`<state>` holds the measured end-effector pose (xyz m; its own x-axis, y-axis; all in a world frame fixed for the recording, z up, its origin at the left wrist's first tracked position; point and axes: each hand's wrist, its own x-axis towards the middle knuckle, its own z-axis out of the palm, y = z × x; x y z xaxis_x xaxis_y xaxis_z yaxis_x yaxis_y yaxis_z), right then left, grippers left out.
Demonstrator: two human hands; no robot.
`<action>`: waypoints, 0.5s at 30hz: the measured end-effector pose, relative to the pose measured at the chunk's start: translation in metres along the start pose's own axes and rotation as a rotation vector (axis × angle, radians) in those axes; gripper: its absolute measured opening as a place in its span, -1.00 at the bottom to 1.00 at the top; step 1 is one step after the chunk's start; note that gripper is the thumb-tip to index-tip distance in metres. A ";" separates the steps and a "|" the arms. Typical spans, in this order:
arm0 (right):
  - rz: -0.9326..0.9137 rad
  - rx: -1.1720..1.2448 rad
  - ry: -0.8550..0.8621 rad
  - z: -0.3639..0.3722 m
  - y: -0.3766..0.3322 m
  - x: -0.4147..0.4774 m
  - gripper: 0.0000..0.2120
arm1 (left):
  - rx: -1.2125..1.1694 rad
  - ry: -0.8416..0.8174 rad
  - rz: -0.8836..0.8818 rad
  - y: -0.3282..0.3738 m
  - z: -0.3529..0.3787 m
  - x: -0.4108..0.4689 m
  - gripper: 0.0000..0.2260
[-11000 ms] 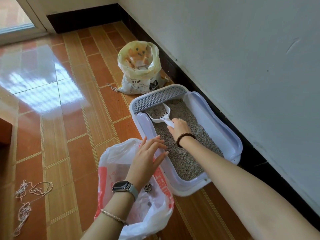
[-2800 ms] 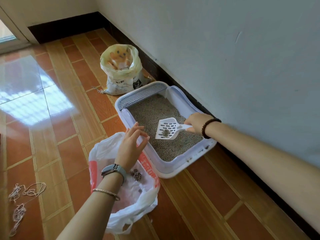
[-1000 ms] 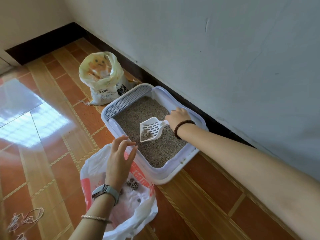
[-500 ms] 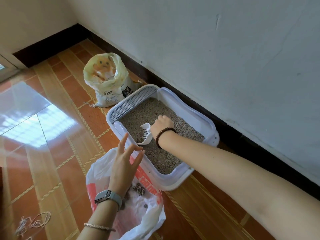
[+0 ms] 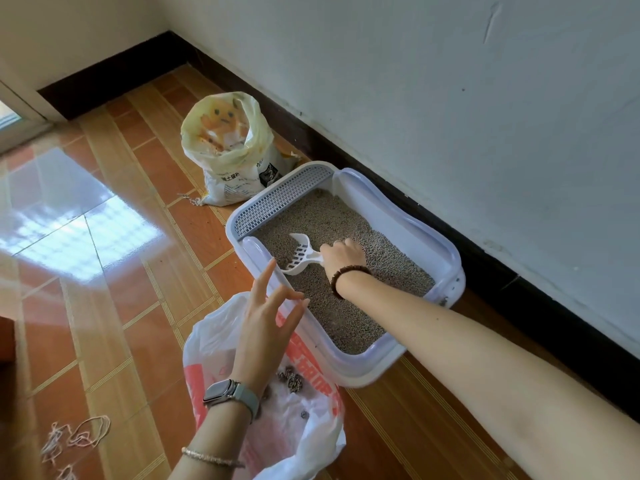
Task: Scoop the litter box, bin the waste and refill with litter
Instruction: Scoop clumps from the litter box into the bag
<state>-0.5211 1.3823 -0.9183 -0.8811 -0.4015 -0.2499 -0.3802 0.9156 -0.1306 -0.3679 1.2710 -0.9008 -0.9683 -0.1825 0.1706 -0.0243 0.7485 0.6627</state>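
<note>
On the tiled floor [image 5: 138, 271] beside the wall [image 5: 450, 98]: scooping the litter box.
The litter box [image 5: 427, 237] lies lengthwise along the wall, filled with grey litter [image 5: 346, 313]. The open litter sack [image 5: 239, 174] stands just beyond its grated end, and the plastic waste bag [image 5: 214, 344] gapes against its near corner. The left hand [image 5: 263, 327] hovers over the bag's mouth, fingers [image 5: 266, 278] straight and spread, holding nothing. The right hand [image 5: 343, 254] curls round the handle of the white scoop [image 5: 299, 254], which is tipped on edge with its lip in the litter by the left wall. Best, I judge, to drive it low, lift it level, shake loose grains through the slots, then cross the rim. A few dark clumps [image 5: 294, 380] lie in the bag.
</note>
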 end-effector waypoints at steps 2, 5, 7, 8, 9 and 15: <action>0.006 0.043 0.005 0.002 0.002 -0.001 -0.74 | -0.011 0.000 0.005 0.001 0.000 0.000 -0.96; 0.014 0.068 0.009 0.000 0.008 -0.006 -0.76 | -0.016 -0.003 0.007 0.002 -0.002 -0.001 -0.95; 0.025 0.072 0.012 -0.003 0.015 -0.010 -0.75 | -0.025 0.000 0.006 0.003 -0.002 -0.001 -0.93; 0.032 0.075 0.016 -0.006 0.019 -0.012 -0.75 | -0.028 0.001 0.002 0.003 -0.002 -0.001 -0.92; 0.040 0.079 0.024 -0.009 0.023 -0.015 -0.74 | -0.026 0.006 0.000 0.004 -0.002 -0.001 -0.91; 0.063 0.087 0.111 -0.033 0.048 -0.035 -0.75 | 0.012 0.017 -0.013 0.004 0.000 -0.003 -0.95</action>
<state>-0.5180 1.4406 -0.8845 -0.9300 -0.3341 -0.1530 -0.3015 0.9318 -0.2023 -0.3656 1.2748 -0.8986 -0.9635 -0.2032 0.1742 -0.0404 0.7536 0.6560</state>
